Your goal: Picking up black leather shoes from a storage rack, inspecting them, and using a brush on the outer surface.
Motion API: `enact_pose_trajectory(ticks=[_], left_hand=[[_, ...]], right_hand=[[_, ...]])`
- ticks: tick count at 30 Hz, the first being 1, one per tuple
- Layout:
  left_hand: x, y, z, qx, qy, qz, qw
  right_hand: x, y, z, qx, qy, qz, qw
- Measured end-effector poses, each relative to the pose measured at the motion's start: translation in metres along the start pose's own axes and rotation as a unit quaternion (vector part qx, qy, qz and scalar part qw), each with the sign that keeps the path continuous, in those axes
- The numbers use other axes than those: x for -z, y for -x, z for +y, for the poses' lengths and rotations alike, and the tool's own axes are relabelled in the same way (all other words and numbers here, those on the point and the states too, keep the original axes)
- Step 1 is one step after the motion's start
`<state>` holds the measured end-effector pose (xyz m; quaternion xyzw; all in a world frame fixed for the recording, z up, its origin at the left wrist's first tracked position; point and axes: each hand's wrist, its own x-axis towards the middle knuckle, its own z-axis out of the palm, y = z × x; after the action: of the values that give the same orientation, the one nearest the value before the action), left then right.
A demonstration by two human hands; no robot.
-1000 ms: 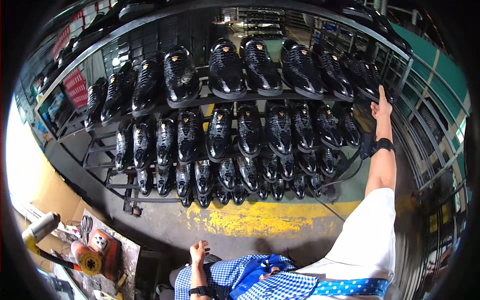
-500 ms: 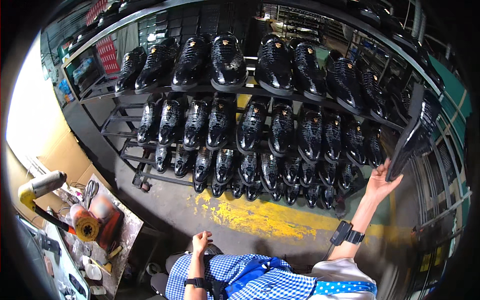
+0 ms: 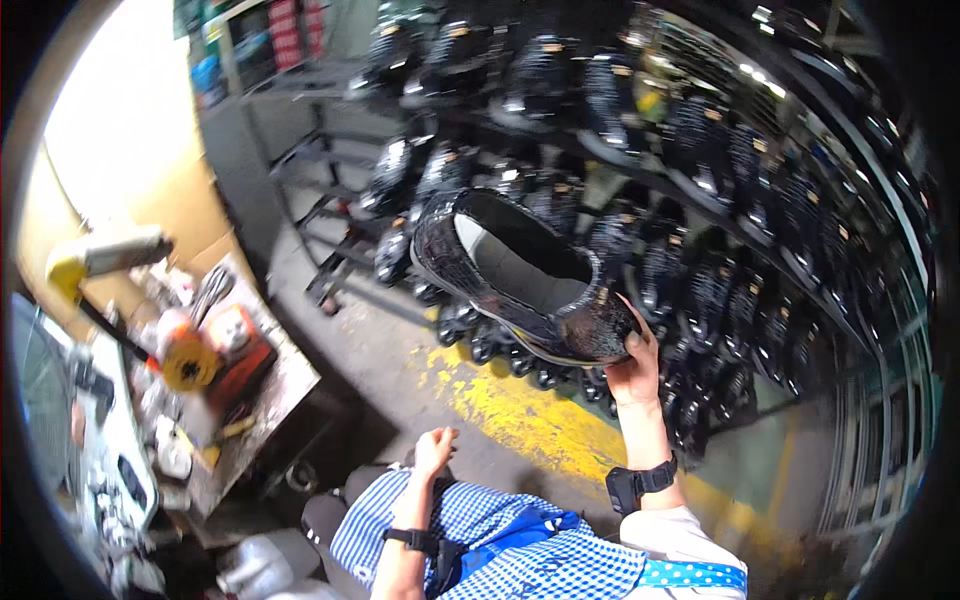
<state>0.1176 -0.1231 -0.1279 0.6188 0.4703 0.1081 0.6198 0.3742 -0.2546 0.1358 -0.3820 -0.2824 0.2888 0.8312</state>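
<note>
Right hand (image 3: 634, 368) grasping glossy black shoe (image 3: 520, 275) by toe, left hand (image 3: 435, 450) loosely open near lap, blurred shoe rack (image 3: 700, 180) behind.

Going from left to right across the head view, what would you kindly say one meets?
Yellow-tipped tool handle → orange spool → left hand → glossy black leather shoe → right hand → metal rack of black shoes.

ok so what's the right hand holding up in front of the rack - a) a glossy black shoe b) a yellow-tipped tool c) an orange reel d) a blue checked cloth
a: the right hand grips a glossy black shoe by one end, its pale lining facing the camera, in front of the rack of similar shoes; the left hand rests empty by the lap.
</note>
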Motion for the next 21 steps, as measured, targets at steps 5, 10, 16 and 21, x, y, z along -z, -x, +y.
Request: enact_pose_trajectory(ticks=[5, 10, 16, 21], left_hand=[[0.001, -0.001, 0.0, -0.011, -0.093, 0.014, 0.996], [0.0, 0.001, 0.013, -0.04, -0.115, 0.037, 0.992], [0.004, 0.006, 0.034, -0.035, -0.092, 0.021, 0.995], [0.009, 0.004, 0.04, -0.037, -0.078, -0.003, 0.996]], right_hand=[[-0.045, -0.029, 0.07, -0.096, 0.017, -0.083, 0.992], [-0.079, -0.051, 0.129, -0.135, 0.018, -0.109, 0.985], [-0.119, -0.072, 0.188, -0.223, -0.017, -0.121, 0.967], [-0.15, -0.092, 0.23, -0.292, -0.044, -0.133, 0.946]])
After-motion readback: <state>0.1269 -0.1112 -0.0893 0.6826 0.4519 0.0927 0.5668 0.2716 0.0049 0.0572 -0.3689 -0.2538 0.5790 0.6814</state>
